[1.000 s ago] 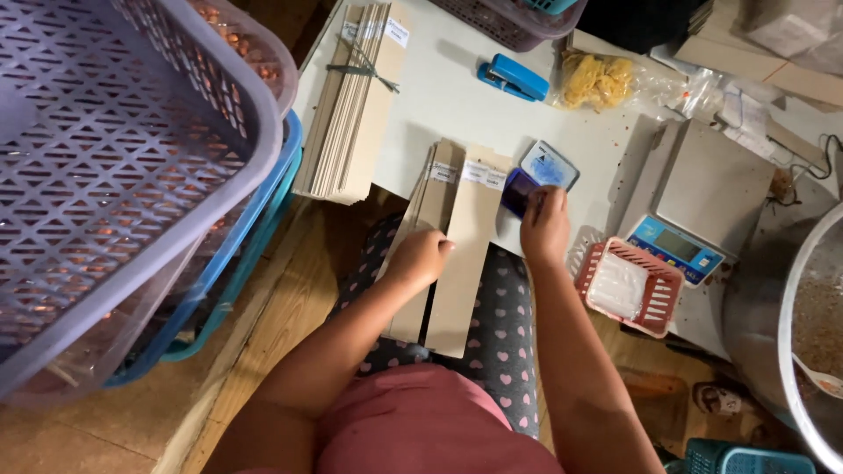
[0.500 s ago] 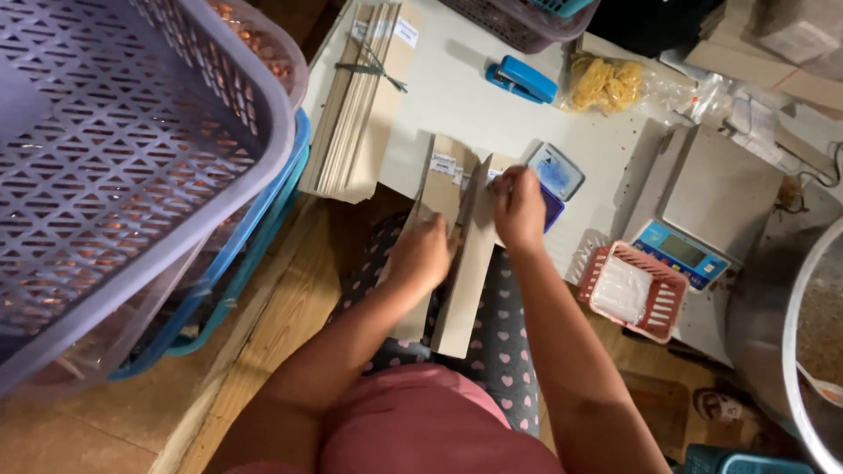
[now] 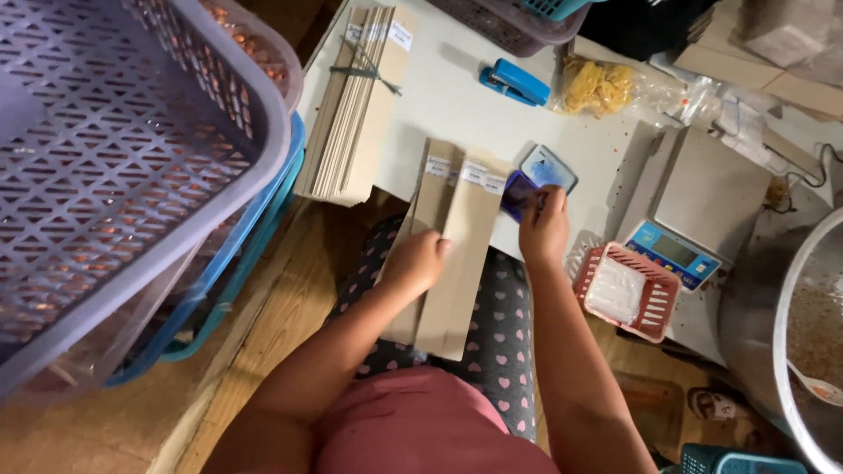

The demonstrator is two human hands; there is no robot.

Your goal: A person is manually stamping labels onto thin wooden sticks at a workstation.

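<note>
At the far left, a large lilac lattice basket (image 3: 114, 167) is seen stacked over a blue basket (image 3: 263, 237), both standing off the desk's left edge above the wooden floor (image 3: 263, 351). Along the left edge of the white desk (image 3: 457, 96), a bundle of long brown paper bags (image 3: 356, 105) tied with a dark string is laid, its white labels toward the far side.

At the near edge of the desk, two long brown paper bags (image 3: 452, 246) are laid side by side, overhanging the edge onto the lap. The left hand (image 3: 417, 262) is pressed down on them with the fingers curled, resting across both near their middle. Just to the right, the right hand (image 3: 544, 230) is closed in a pinch on a small dark blue stamp pad (image 3: 520, 195), which lies at the near edge touching the bags' labelled ends. A pale blue lid (image 3: 549, 167) is seen just beyond it.

Farther back, a blue stapler (image 3: 515, 82) and a clear bag of yellow rubber bands (image 3: 597, 86) are placed toward the far edge. At the right, a small red basket (image 3: 625, 290) holding white material is set at the near right corner, just beside a digital scale (image 3: 694, 202). A large metal bowl (image 3: 803, 342) with a spoon is seen at the far right, off the desk.
</note>
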